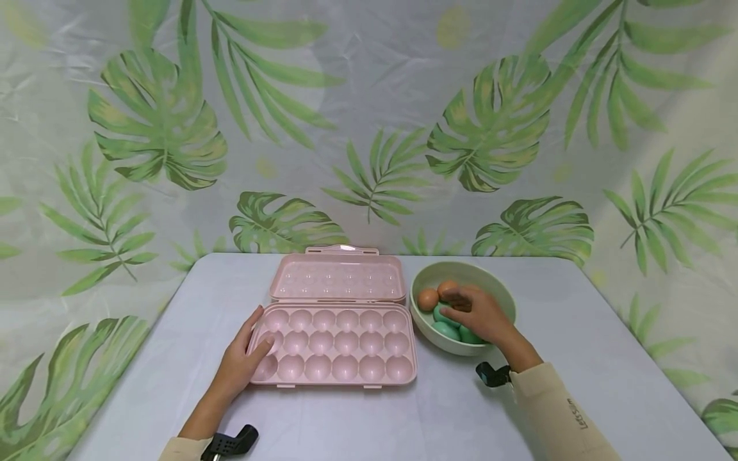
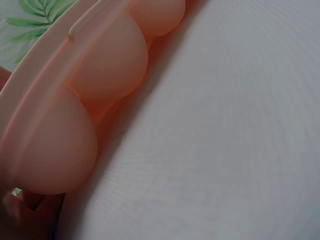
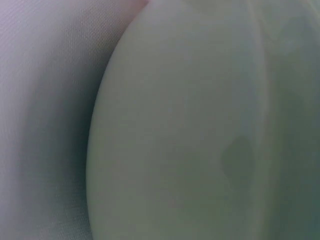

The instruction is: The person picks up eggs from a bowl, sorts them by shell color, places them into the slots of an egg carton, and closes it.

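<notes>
A pale pink egg box (image 1: pixel 320 344) lies on the table with its lid (image 1: pixel 337 275) folded back; rows of bare cups show. My left hand (image 1: pixel 237 363) holds its left side, thumb over the cups and fingers along the outer wall. From the left wrist, the rounded undersides of the cups (image 2: pixel 110 60) fill the upper left. To the right stands a light green bowl (image 1: pixel 497 285) with brown eggs (image 1: pixel 428 299) and green eggs (image 1: pixel 446 331). Inside it, my right hand (image 1: pixel 484 315) is over the eggs, thumb and fingers spread apart. The bowl's outer wall (image 3: pixel 175 125) fills the right wrist view.
A white cloth covers the table (image 1: pixel 328 422). Behind its far edge hangs a leaf-print curtain (image 1: pixel 380 96). The bowl stands close against the box's right side. Each wrist wears a black camera, the left one (image 1: pixel 230 442) near the table's front.
</notes>
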A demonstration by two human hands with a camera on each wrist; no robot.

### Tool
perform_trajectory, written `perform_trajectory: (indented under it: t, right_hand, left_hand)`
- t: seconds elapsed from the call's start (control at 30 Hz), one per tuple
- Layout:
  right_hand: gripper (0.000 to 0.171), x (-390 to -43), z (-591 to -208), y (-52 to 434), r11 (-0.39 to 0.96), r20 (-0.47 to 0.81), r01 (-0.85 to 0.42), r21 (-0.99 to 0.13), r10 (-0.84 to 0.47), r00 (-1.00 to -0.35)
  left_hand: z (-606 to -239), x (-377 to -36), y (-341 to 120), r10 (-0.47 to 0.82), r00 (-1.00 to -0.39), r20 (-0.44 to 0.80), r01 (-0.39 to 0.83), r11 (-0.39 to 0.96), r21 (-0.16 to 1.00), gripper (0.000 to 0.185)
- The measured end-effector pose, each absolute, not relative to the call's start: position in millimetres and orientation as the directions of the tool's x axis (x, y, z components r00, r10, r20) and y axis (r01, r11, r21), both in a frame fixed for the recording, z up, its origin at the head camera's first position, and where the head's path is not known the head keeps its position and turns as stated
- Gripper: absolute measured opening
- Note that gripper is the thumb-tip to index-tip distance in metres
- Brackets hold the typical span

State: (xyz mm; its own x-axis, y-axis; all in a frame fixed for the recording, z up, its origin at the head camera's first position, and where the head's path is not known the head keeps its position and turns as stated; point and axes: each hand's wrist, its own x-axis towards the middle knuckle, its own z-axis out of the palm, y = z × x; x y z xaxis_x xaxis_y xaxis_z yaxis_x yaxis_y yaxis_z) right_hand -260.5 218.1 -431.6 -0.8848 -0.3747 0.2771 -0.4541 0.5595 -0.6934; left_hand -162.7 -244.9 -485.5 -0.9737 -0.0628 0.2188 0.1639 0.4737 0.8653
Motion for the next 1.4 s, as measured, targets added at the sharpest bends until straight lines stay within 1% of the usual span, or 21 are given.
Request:
perform_trajectory:
  t: [0.1, 0.3, 0.43, 0.57, 0.73, 0.93, 1.17, 1.4]
  right_hand:
    - [0.041, -260.4, -432.8, 218.3, 0.557, 0.281, -0.46, -0.692, -0.379, -0.882]
    - [0.038, -260.0, -429.1, 217.8, 0.522, 0.251, -0.445, -0.728, -0.401, -0.881]
    - [0.036, -262.2, -426.9, 219.6, 0.518, 0.202, -0.424, -0.742, -0.431, -0.879]
    - [0.038, -267.8, -427.5, 223.4, 0.536, 0.145, -0.402, -0.743, -0.457, -0.878]
    - [0.037, -270.3, -425.9, 223.8, 0.554, 0.121, -0.41, -0.725, -0.484, -0.867]
    - [0.034, -274.1, -425.9, 222.0, 0.608, 0.089, -0.394, -0.689, -0.469, -0.879]
    - [0.034, -278.7, -428.0, 215.8, 0.657, 0.113, -0.446, -0.609, -0.484, -0.868]
    - [0.035, -281.0, -432.5, 211.6, 0.628, 0.101, -0.457, -0.63, -0.517, -0.85]
  left_hand:
    - [-486.6, -161.8, -245.4, -0.065, -0.973, 0.222, 0.164, 0.483, 0.86, 0.068]
    - [-489.4, -163.1, -246.4, -0.07, -0.972, 0.226, 0.164, 0.487, 0.858, 0.068]
    - [-490.8, -164.7, -247.3, -0.074, -0.971, 0.226, 0.161, 0.497, 0.853, 0.068]
    - [-489.0, -164.1, -246.8, -0.069, -0.97, 0.232, 0.169, 0.493, 0.854, 0.067]
    - [-489.1, -163.4, -246.8, -0.069, -0.97, 0.231, 0.17, 0.487, 0.857, 0.066]
    - [-492.1, -164.9, -247.2, -0.071, -0.972, 0.224, 0.163, 0.482, 0.861, 0.067]
    - [-494.3, -166.8, -247.8, -0.073, -0.973, 0.217, 0.157, 0.476, 0.865, 0.067]
    - [-493.4, -166.1, -248.1, -0.065, -0.973, 0.22, 0.166, 0.467, 0.869, 0.067]
